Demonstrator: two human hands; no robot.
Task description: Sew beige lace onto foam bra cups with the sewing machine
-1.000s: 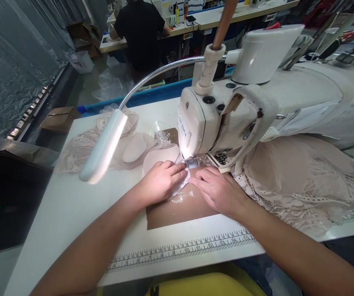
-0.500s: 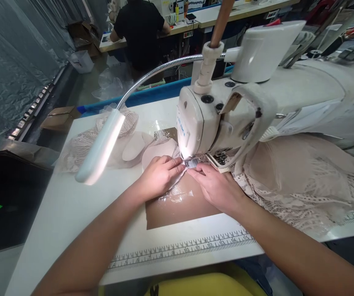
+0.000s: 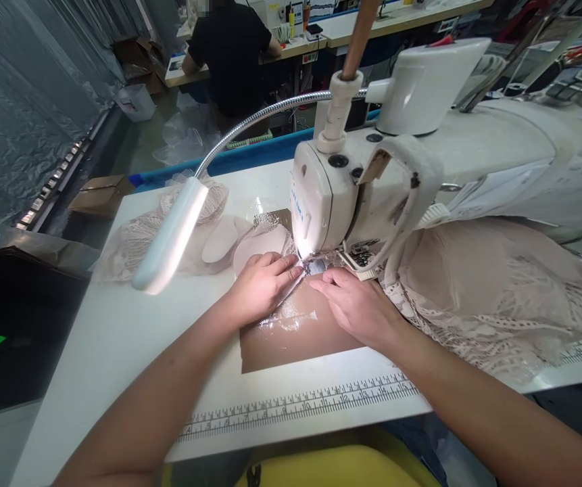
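Note:
Beside the needle area of a white sewing machine [image 3: 316, 196], my left hand [image 3: 260, 287] is closed on the edge of a pale pink lace piece [image 3: 263, 243] with a smooth rounded cup. Its fingertips press together right at the presser foot. On the other side of the metal needle plate [image 3: 315, 266], my right hand [image 3: 359, 304] lies low with its fingers bent and closed. Whatever its fingertips hold is too small or hidden to make out. Under both hands is a brown sheet [image 3: 291, 348] with shiny clear film on it.
More pale lace pieces [image 3: 143, 237] lie left, behind the lamp head [image 3: 172, 237] on its bendable neck. A large heap of beige lace garments [image 3: 488, 277] fills the right side. A printed ruler [image 3: 301, 406] runs along the front edge. Beyond, a person in black [image 3: 230, 61] sits at another table.
Both hands stay nearly in place at the needle. My right fingertips sit slightly farther from the presser foot. The whole view has shifted a little.

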